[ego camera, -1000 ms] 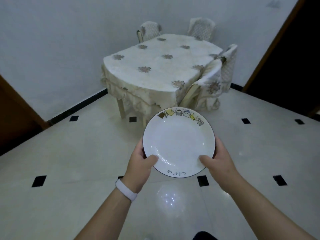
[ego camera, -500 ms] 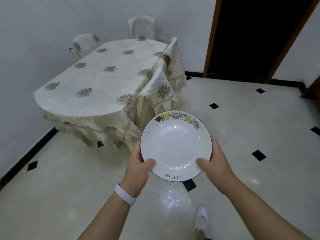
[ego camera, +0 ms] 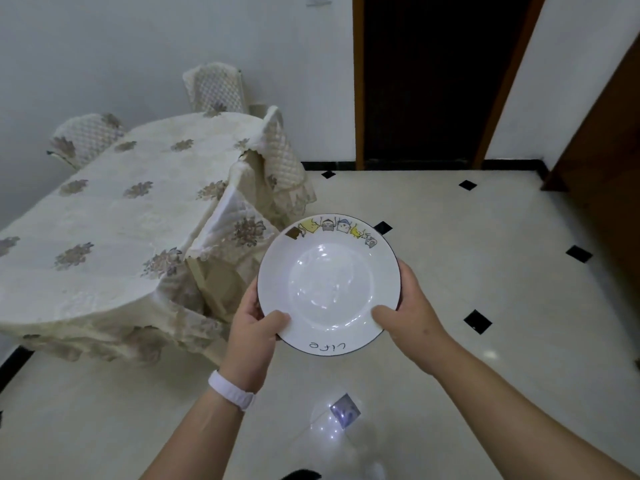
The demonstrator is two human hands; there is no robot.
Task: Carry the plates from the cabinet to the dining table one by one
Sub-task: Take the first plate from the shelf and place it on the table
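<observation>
Two hands carry one plate (ego camera: 329,282) level above the tiled floor (ego camera: 485,341). The left hand (ego camera: 252,337) and right hand (ego camera: 410,315) each close their grip on opposite sides of the rim, thumbs on top. The plate is white with a dark edge, cartoon figures along its far rim and handwriting near. The cloth-covered surface (ego camera: 114,216) lies beyond, to the left.

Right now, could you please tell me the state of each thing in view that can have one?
Plate: empty, face up, held above the floor, not yet on the table.
Left hand: grip shut on the plate's left rim, thumb on top.
Right hand: grip shut on the plate's right rim.
Table: covered by a cloth, no plate on it.
Chairs: pushed in, covered.
Doorway: open, dark inside.
</observation>
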